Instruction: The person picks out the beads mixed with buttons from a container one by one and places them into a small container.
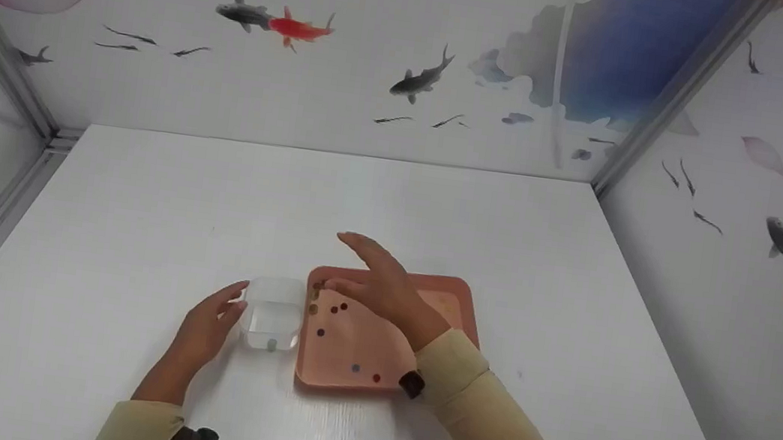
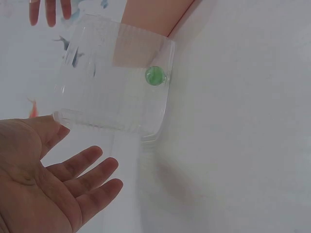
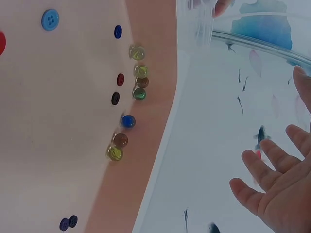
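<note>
A clear plastic box stands on the white table just left of a pink tray. One green marble lies inside the box. My left hand is open beside the box's left wall, palm towards it, thumb by its near corner. My right hand hovers over the tray's far left corner with fingers spread and nothing in them. Several glass marbles, one of them blue, lie along the tray's left rim. Small buttons are scattered over the tray floor.
The white table is closed in by three walls with fish pictures. Metal posts stand at the back corners. More buttons lie near the tray's front edge.
</note>
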Action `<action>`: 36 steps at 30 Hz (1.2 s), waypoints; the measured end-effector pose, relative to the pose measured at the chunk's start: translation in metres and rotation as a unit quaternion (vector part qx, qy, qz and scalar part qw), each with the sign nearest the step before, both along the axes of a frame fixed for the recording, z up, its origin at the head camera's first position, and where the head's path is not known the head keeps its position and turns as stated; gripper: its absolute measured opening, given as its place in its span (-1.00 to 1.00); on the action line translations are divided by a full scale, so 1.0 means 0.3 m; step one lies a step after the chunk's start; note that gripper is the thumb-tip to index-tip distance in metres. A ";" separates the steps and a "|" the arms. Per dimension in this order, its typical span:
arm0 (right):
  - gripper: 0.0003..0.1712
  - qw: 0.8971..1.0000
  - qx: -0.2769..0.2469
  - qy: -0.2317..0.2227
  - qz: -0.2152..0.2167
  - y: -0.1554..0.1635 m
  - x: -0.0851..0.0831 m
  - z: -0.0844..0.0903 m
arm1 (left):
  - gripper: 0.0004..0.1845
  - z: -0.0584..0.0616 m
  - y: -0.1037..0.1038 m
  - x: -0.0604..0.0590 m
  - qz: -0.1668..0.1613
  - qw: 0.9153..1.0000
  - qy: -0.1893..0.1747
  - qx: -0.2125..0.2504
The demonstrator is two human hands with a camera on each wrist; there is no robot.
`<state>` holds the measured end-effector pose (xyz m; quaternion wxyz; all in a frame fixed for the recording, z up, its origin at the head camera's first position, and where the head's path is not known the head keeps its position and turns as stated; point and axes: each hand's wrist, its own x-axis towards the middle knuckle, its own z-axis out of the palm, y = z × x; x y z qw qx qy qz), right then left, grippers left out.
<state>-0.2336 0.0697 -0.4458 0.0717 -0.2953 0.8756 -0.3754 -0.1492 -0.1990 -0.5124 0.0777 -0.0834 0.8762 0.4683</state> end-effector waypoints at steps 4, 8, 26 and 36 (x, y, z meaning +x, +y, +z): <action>-0.17 1.000 -0.006 -0.003 0.001 0.010 -0.007 -0.009 | -0.48 0.005 -0.001 0.006 0.000 1.000 -0.004 -0.004; -0.18 1.000 -0.011 -0.012 -0.003 0.022 -0.018 -0.018 | -0.48 0.007 0.001 0.004 0.002 1.000 -0.002 -0.001; -0.38 0.995 -0.060 -0.071 -0.045 0.083 -0.070 -0.049 | -0.49 0.004 0.000 -0.005 0.001 1.000 -0.003 0.005; -0.47 0.990 -0.080 -0.100 -0.053 0.107 -0.085 -0.069 | -0.49 0.004 0.004 -0.002 0.000 1.000 -0.003 -0.006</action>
